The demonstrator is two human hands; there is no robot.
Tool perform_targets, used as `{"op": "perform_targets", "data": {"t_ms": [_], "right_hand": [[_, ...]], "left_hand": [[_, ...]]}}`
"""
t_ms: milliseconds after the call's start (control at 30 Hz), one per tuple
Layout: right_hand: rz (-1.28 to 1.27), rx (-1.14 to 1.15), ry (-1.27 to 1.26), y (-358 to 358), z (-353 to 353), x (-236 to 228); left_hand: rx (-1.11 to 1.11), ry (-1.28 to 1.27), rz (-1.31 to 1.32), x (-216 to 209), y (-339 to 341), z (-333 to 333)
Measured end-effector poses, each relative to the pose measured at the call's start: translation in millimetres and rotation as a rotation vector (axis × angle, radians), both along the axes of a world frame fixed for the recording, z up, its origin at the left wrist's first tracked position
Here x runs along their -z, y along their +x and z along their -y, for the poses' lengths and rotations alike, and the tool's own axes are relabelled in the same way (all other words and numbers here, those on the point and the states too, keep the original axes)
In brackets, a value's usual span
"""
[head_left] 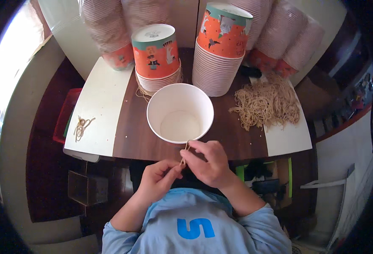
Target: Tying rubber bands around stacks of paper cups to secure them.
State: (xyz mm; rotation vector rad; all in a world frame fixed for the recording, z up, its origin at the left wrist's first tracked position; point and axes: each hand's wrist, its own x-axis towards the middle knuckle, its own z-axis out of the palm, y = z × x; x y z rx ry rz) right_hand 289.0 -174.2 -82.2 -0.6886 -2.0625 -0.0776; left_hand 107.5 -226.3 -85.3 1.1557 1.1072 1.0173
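Note:
A short piece of tan string [184, 160] runs between my hands at the table's near edge. My left hand [157, 178] pinches its lower part between thumb and fingertips. Higher up, the thumb and index finger of my right hand [208, 164] close on the string's upper end, right by the rim of a white paper bucket [158, 112]. The bucket stands with its mouth toward me, and its inside is plain white. Part of the string is hidden behind my fingers.
Two stacks of upturned orange paper buckets, a short one [156, 57] and a tall one [220, 46], stand behind. A tangled pile of tan string [264, 103] lies right, a small bundle of string [82, 128] left. Plastic-wrapped bucket stacks [101, 34] line the back.

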Motion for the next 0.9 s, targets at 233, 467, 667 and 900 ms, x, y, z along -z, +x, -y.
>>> {"op": "perform_targets", "data": {"t_ms": [233,467,667,900], "right_hand": [[0.013,-0.086,0.025,3,-16,-2],[-0.007,-0.212,-0.236,27,-28,-13],[0.054,-0.325,-0.655,85,-57,-40],[0.327,-0.295,-0.894,109,-78,-74]], "left_hand": [[0.206,0.291,-0.094,-39,-4,11],[0.327,0.149,-0.008,-62,-16,9],[0.278,-0.08,-0.101,-70,-97,0],[-0.009,-0.137,0.131,-42,-119,8]]}}
